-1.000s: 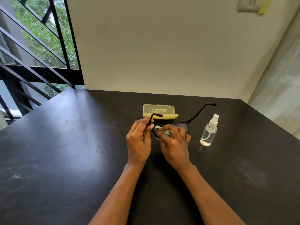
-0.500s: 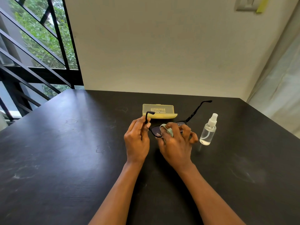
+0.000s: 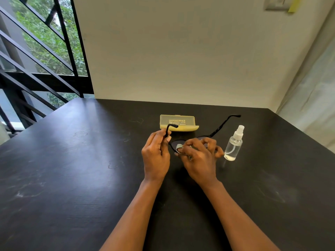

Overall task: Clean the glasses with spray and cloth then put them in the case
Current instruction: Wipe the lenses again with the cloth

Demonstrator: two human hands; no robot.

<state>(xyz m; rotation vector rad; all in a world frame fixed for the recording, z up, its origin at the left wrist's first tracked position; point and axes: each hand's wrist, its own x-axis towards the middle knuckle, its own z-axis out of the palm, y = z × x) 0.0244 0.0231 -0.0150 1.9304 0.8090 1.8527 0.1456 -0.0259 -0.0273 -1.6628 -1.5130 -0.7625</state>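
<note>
Head view: both bare hands work over a dark surface set against a pale wall. The left hand has its grip pinched on one temple arm of the black-framed glasses, the curved earpiece standing up above its fingertips. The right hand has its grip pinched on a small pale green cloth, pressing it against the dark lens nearest the left hand; the other fingers of that hand are curled and partly spread over the frame. The glasses are open, held low over the surface between the two hands, and their second temple arm reaches up and away to the right, its tip ending above the spray bottle.

Just behind the hands lies a yellow glasses case, lid closed, with printed text on its top; what it holds cannot be seen. The raised earpiece overlaps its front edge in the picture.

Just to the right of the right hand stands a clear spray bottle, upright, with a white nozzle and a dip tube visible inside. A shallow layer of clear liquid sits at its bottom; the rest looks empty.
</note>
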